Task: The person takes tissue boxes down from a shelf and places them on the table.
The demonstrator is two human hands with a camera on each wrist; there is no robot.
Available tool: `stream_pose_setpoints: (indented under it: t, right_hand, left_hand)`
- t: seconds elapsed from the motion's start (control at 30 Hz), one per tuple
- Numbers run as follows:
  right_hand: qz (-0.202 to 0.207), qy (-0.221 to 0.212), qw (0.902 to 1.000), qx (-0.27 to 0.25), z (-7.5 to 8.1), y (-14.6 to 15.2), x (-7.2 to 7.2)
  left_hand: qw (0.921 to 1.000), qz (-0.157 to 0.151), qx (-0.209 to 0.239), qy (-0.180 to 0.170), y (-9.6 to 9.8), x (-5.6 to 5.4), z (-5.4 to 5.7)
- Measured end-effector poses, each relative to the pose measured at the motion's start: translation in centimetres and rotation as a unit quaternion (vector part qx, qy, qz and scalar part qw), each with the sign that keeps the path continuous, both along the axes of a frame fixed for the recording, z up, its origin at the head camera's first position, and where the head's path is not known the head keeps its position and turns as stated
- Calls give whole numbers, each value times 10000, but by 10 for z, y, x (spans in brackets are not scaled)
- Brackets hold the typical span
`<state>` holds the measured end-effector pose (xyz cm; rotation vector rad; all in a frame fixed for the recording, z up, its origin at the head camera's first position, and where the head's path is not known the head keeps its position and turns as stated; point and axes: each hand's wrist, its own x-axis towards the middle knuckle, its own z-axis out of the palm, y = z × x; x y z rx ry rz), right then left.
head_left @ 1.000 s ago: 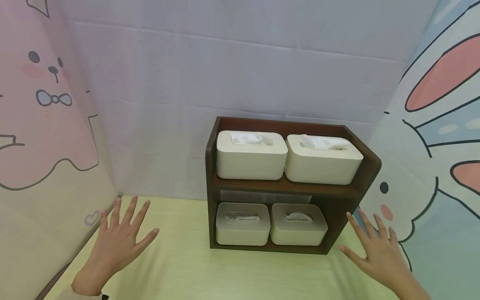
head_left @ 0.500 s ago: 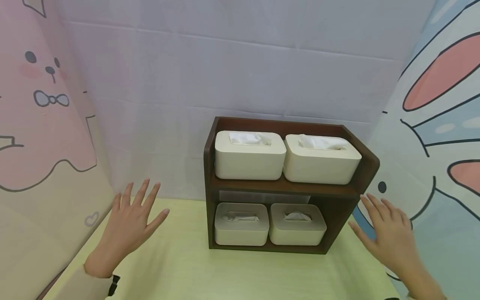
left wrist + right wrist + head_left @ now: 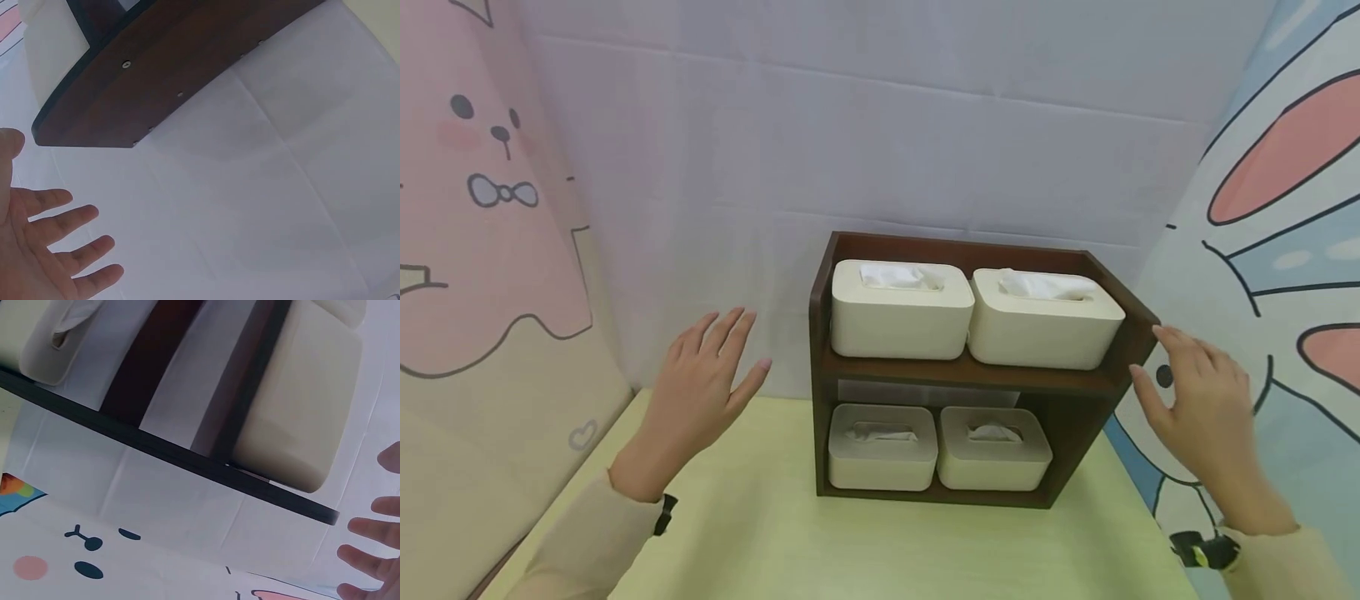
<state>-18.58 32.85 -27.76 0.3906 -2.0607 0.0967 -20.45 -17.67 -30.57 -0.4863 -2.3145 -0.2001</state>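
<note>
A dark brown two-tier wooden shelf stands on the table, slightly right of centre in the head view. Two cream tissue boxes, a left one and a right one, sit on its upper tier with tissue poking out. Below them are two more, a left one and a right one. My left hand hovers left of the shelf, fingers extended, apart from it. Beside the shelf's upper right side is my right hand, holding nothing; whether it touches the edge cannot be told.
The pale yellow-green table runs to a white cloth backdrop. Cartoon-printed cloth hangs at both sides, a pink bear on the left and a white rabbit on the right.
Both hands have risen in the head view. The left moved right, towards the shelf, and the right moved up beside the shelf's upper right side. The shelf and boxes stay put.
</note>
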Motion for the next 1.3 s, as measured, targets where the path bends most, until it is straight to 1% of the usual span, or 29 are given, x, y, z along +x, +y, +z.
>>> stream_pose_setpoints:
  t: [0.1,0.17,0.27,0.33,0.4,0.5,0.7,0.77,0.9,1.0,1.07,1.13,1.3]
  right_hand:
    - [-34,33,10000,59,11,2,-8]
    - [-93,-104,9999,47,18,4,-15]
    - [-268,-491,9984,-91,26,5,-23]
    - [-393,-807,9957,-207,30,5,-29]
    - [-494,-1110,9922,-292,32,5,-35]
    - [-591,-1401,9877,-356,34,6,-42]
    - [-661,-1632,9836,-399,34,9,-53]
    - [-693,-1742,9815,-389,34,11,-55]
    - [-718,-1976,9769,-387,35,12,-58]
    - [-658,-2094,9748,-398,35,13,-59]
    - [-597,-2127,9745,-399,34,13,-60]
    - [-561,-2126,9747,-388,34,12,-61]
    - [-503,-2123,9752,-366,33,11,-64]
  left_hand:
    - [9999,-96,-32,-61,8,-6,7]
    - [9997,-144,-79,-169,13,-10,10]
    - [9992,-211,-138,-326,20,-16,12]
    - [9989,-233,-167,-376,24,-20,14]
    - [9987,-264,-171,-392,28,-24,16]
    - [9985,-325,-118,-417,33,-31,18]
    - [9975,-401,49,-577,44,-41,23]
    - [9977,-418,60,-533,47,-44,23]
    - [9985,-485,71,-235,53,-50,23]
    - [9989,-467,95,-4,56,-54,23]
    - [9990,-434,108,75,58,-55,23]
    - [9991,-391,125,65,60,-57,23]
    - [9992,-335,170,-102,63,-58,26]
